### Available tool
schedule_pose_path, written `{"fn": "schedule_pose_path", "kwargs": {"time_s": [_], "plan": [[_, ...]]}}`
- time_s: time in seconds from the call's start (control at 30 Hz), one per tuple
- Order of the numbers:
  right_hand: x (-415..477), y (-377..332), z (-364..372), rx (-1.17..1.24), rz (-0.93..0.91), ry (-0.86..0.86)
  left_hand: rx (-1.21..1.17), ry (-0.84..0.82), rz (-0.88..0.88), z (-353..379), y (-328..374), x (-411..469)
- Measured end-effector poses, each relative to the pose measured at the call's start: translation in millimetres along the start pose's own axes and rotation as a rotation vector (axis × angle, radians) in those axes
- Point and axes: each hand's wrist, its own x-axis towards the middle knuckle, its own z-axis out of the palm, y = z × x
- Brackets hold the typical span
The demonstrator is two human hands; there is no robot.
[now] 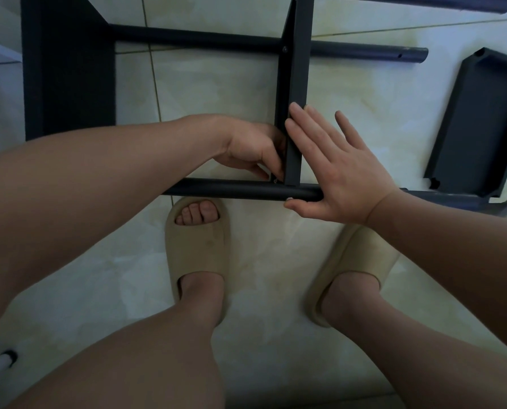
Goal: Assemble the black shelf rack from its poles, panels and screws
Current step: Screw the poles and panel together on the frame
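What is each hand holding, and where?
Left hand pinches something small, likely a screw, where panel meets near pole. Right hand holds nothing; it presses flat against the panel.

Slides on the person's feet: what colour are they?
Plain beige slides, clearest in the head view.

Black rack (295,84), beige slippers (197,252), pale tiles (217,93)
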Motion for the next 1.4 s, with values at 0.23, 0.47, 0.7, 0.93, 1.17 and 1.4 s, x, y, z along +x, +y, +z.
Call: {"fn": "schedule_pose_path", "kwargs": {"time_s": [0.23, 0.47, 0.7, 0.93, 1.17, 1.4], "plan": [[0, 1, 1, -0.003, -0.002, 0.0, 0.083, -0.081, -0.103, -9, 6, 0], [-1, 4, 3, -0.003, -0.025, 0.01, 0.15, -0.102, -0.197, -11, 10, 2], [-14, 33, -8, -0.067, -0.055, -0.043, 0.109, -0.019, -0.136, 4, 20, 26], [-31, 80, -23, -0.137, -0.099, -0.112, -0.064, 0.025, 0.006, 23, 25, 64], [-32, 84, -20, -0.11, -0.095, -0.128, 0.001, -0.006, 0.012, 17, 33, 73], [-30, 82, -20, -0.098, -0.091, -0.122, 0.102, 0.036, 0.035, 17, 46, 65]]}}
